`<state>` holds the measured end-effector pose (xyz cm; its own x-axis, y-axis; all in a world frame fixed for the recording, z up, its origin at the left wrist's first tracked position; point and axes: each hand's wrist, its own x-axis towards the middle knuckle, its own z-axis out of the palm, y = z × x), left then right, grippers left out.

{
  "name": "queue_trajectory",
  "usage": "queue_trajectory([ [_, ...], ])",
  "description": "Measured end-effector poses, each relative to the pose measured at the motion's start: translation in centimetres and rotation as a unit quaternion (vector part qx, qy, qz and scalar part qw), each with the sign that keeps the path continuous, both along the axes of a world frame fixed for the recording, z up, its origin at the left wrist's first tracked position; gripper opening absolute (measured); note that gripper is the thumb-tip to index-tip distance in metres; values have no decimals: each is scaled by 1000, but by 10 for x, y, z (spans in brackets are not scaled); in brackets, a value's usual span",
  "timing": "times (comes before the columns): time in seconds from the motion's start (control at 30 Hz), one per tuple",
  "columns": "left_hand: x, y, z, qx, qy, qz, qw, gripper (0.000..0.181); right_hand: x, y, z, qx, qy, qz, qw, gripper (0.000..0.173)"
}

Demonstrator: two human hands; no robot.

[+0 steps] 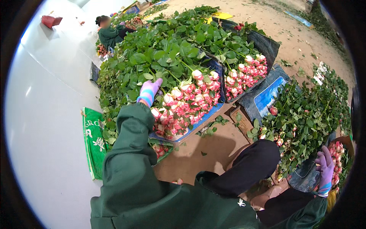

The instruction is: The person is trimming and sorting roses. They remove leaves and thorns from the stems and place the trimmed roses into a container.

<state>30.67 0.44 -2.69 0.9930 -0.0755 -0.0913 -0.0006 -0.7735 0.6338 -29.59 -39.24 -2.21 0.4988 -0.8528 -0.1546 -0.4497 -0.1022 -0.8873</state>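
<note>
My left hand [149, 91], in a purple glove with a striped cuff, reaches into the leafy stems beside a heap of pink-and-white roses [188, 100]. Leaves hide part of its fingers, so whether it grips a stem does not show. The roses lie with their heads towards me on a blue-edged dark sheet [203, 120]. Low at the right, my right hand [325, 169], gloved alike, hangs with fingers apart and nothing visible in it. Close by it are a bunch of pink roses [336, 157] and a pile of leafy rose stems [303, 120].
A second rose heap [246, 75] rests on a dark sheet [264, 47] farther right. A green printed bag [93, 143] stands against the leaves at left, beside a pale smooth wall [51, 114]. Another person [110, 34] sits beyond the heap. Fallen leaves dot the brown floor [294, 37].
</note>
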Motion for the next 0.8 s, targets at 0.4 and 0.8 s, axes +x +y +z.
queue_trajectory([
  [0.4,50,-60,40,198,-402,-137,884,52,-2,9,6,29,38,-31,998,46],
  [0.8,123,-94,-97,290,-219,-210,908,56,7,-8,-16,80,137,-74,985,47],
])
